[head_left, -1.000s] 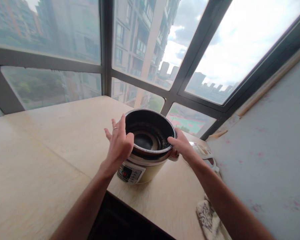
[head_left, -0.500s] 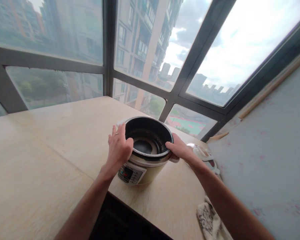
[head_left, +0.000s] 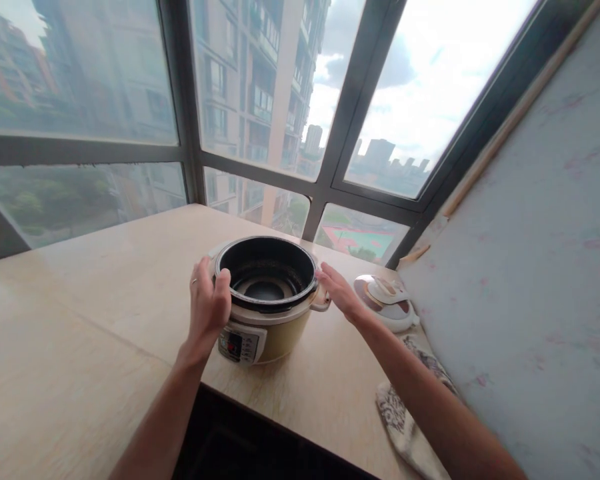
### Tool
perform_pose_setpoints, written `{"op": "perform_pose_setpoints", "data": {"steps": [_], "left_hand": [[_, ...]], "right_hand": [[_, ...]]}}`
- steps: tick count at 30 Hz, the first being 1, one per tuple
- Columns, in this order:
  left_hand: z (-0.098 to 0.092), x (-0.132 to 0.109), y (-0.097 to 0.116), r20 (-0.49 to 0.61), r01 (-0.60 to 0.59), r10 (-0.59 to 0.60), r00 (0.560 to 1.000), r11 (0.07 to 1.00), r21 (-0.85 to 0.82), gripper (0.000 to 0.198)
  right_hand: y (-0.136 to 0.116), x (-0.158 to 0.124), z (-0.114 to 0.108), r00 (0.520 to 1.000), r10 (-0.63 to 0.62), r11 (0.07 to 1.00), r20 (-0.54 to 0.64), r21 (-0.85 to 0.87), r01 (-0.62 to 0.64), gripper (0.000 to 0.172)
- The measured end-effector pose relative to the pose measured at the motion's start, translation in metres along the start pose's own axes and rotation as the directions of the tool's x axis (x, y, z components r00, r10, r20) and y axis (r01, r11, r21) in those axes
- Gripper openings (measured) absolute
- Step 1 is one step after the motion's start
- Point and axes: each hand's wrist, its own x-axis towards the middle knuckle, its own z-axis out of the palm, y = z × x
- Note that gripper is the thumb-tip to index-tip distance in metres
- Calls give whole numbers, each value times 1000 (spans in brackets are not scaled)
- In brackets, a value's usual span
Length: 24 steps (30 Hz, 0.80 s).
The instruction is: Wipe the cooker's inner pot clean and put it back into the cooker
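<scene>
A pale, yellowish electric cooker [head_left: 283, 340] stands upright on the countertop, lidless, its dark interior [head_left: 265, 290] showing. On its front left is a control panel [head_left: 240, 343]. My left hand [head_left: 207, 300], with a ring on one finger, lies against the cooker's left side, thumb raised at the rim and apart from the fingers. At the opposite side, my right hand [head_left: 340, 290] has its fingers stretched toward the rim, just above the side handle [head_left: 321, 303]. Neither hand is visibly closed around the cooker, though part of the left fingers is hidden.
A white lid-like piece [head_left: 387, 303] with a handle lies at the right, by the patterned wall [head_left: 520, 280]. A patterned cloth [head_left: 400, 420] rests partly under my right forearm. Framed windows [head_left: 260, 180] border the countertop [head_left: 105, 320]; a dark gap [head_left: 240, 433] lies at its front edge.
My right thumb has come out from over the rim, and that hand now lies flatter outside it. My left hand has slid lower along the side. The view has shifted right.
</scene>
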Motion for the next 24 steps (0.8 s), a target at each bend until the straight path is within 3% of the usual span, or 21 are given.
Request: {"op": "perform_pose_setpoints", "data": {"steps": [2,3,5,7,9,11,13,17,20,24], "left_hand": [[0,-21,6,-122,-120,125,985,992,47,57],[2,-35,10,-178,-234,247,953,968,89,53],[9,-71,19,-227,-439,464,856,885,151,46],[25,-111,28,-243,-580,597,764,802,145,44],[46,-147,34,-145,-687,681,718,726,10,44],[73,-175,35,73,-717,737,672,672,-186,40],[101,-195,31,283,-668,720,634,694,-269,33],[149,-215,6,617,-605,528,583,789,-104,36],[170,-220,-18,723,-632,437,535,775,0,43],[187,-221,-42,750,-723,418,513,681,115,46]], "right_hand": [[23,-16,-8,995,90,991,-44,101,-85,73],[36,-26,-14,991,127,982,-50,145,-118,80],[64,-45,-28,983,175,968,-61,191,-160,87],[92,-63,-45,968,230,952,-100,231,-202,85],[120,-80,-64,953,266,953,-146,190,-237,85],[148,-97,-81,944,287,954,-164,137,-266,83],[173,-116,-94,936,321,947,-147,75,-313,72],[204,-152,-101,949,276,942,-156,-154,-299,50],[204,-169,-92,981,154,908,-118,-375,-187,48],[190,-178,-72,995,89,772,-42,-629,-95,49]]}}
